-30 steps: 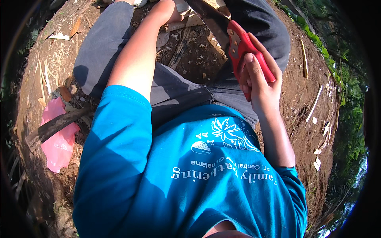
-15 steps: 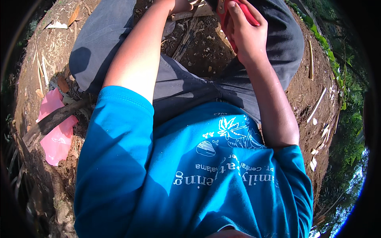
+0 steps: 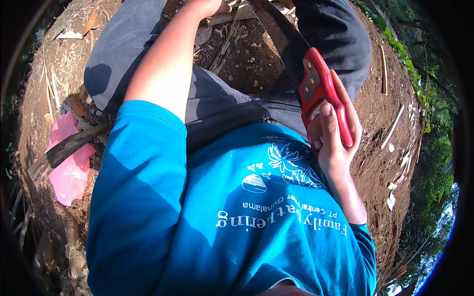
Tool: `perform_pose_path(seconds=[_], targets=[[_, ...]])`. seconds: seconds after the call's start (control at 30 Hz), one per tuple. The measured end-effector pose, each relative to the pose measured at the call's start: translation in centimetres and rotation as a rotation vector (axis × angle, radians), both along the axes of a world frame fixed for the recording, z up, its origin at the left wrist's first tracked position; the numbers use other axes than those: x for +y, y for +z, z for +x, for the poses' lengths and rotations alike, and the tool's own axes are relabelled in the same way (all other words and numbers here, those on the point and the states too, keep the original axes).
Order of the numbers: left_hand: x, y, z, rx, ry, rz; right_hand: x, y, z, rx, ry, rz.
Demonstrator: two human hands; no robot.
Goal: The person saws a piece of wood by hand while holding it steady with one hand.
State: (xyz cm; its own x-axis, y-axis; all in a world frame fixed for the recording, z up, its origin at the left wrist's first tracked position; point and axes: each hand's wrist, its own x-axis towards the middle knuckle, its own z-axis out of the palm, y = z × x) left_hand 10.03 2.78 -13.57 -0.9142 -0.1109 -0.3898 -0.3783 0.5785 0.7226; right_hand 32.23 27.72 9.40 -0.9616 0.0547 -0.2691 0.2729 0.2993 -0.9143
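My right hand (image 3: 338,133) is wrapped round the red handle of a handsaw (image 3: 323,81), close to my right thigh. From there the toothed dark blade slants up and left, over a pale piece of wood (image 3: 234,16) at the top of the view. My left hand (image 3: 205,7) is at the left end of that wood, its fingers curled against it. The upper edge cuts off part of this hand, the wood and the blade's tip, so whether the teeth touch the wood cannot be seen.
Wood chips and splinters lie on the brown soil (image 3: 247,64) between my legs. To the left, a dark branch (image 3: 69,150) crosses a pink plastic sheet (image 3: 71,172). Thin wood strips (image 3: 393,127) are scattered at the right, beside green plants (image 3: 429,113).
My right hand has drawn the saw back toward my body and slightly right, bringing much of the blade into view. My left hand has shifted a little to the left.
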Motion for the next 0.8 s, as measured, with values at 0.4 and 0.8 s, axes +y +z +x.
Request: perform_pose_path(seconds=[0.4, 0.8], targets=[[-0.3, 0.0, -0.6, 0.229, -0.534, -0.261, -5.5, -11.2, -13.1, 0.026, -0.026, -0.342], [-0.8, 1.1, -0.5, 0.021, -0.328, -0.196, -2.0, 1.3, -1.9, -0.07, 0.008, -0.12]])
